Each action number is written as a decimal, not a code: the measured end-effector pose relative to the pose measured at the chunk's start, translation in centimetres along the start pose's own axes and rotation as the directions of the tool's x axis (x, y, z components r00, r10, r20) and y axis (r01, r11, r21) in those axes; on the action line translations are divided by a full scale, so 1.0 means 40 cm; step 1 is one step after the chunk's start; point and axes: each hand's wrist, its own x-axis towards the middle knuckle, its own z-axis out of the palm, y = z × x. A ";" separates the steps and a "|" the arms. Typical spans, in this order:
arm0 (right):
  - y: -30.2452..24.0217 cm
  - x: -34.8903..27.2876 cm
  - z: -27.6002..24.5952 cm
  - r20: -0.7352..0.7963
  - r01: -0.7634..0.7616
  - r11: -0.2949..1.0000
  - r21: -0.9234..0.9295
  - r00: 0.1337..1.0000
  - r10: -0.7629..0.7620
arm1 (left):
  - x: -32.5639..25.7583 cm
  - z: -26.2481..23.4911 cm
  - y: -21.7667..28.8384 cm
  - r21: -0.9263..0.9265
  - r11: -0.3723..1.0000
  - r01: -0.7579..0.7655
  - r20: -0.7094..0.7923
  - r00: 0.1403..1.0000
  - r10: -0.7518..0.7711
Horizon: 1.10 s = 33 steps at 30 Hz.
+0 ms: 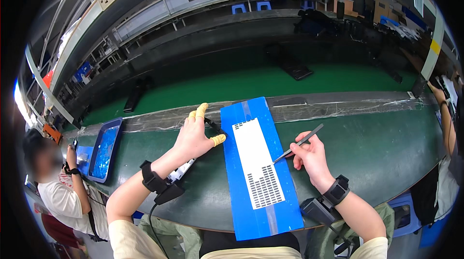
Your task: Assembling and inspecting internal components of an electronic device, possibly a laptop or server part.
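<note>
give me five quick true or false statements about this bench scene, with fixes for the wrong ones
1. The right hand holds tweezers. True.
2. The white sheet lies on a red board. False: the board is blue.
3. The left hand has yellow finger covers on. True.
4. The tray is to the right of the board. False: it is to the left.
5. Black pieces cover the whole sheet. False: they fill its lower part, with a few at the top, and the middle is bare white.
</note>
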 end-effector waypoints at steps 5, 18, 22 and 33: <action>0.001 0.000 0.004 0.006 0.027 0.999 0.031 1.000 -0.027 | 0.008 0.016 -0.019 0.086 0.995 -0.051 -0.062 0.996 0.056; 0.004 0.007 -0.005 0.042 0.023 0.983 0.179 0.999 -0.031 | 0.066 -0.082 -0.109 -0.167 0.974 0.154 0.094 0.986 -0.140; -0.002 -0.001 -0.005 0.064 0.001 0.984 0.180 0.998 -0.013 | 0.313 -0.015 -0.219 -0.006 0.971 0.238 -0.318 0.920 -0.227; 0.002 0.017 -0.011 0.120 -0.047 0.980 0.193 0.993 0.024 | 0.633 0.191 0.027 0.306 0.767 -0.565 -0.016 0.802 0.597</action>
